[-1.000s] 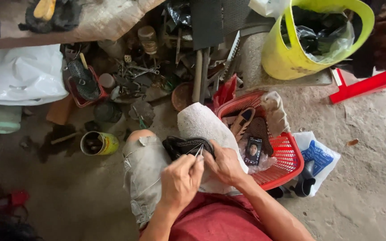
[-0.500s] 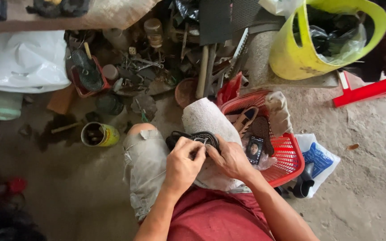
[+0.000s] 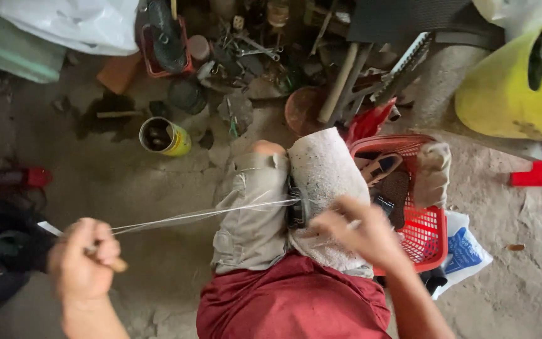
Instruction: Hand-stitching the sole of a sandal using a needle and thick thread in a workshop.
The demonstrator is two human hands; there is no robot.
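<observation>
Left hand [image 3: 83, 260] out wide at lower left, fingers closed round a small wooden handle, likely an awl, mostly hidden in the fist. Pale thread [image 3: 202, 215] runs taut from this fist across the left knee to a dark shoe [image 3: 295, 204] wedged between the knees. Arm held far out, judged to draw a stitch tight.

Right hand [image 3: 362, 232] over the right knee, fingers pinched together on something thin and pale, perhaps the other thread end or a needle; motion blur, cannot tell which. It sits just beside the shoe, seemingly steadying the work.

White cloth [image 3: 327, 176] lies over the right thigh, under the hand, probably as padding and to keep the shorts clean. Shoe clamped by the legs, which frees both hands; only a narrow dark edge shows, so its shape is unclear.

Red basket [image 3: 425, 232] touches the right leg, holding a sandal and dark bits, close for easy reach. Yellow can [image 3: 165, 136] on the floor ahead, contents dark. Tool clutter beyond, too tangled to sort. Yellow bucket [image 3: 509, 94] cut off at top right.
</observation>
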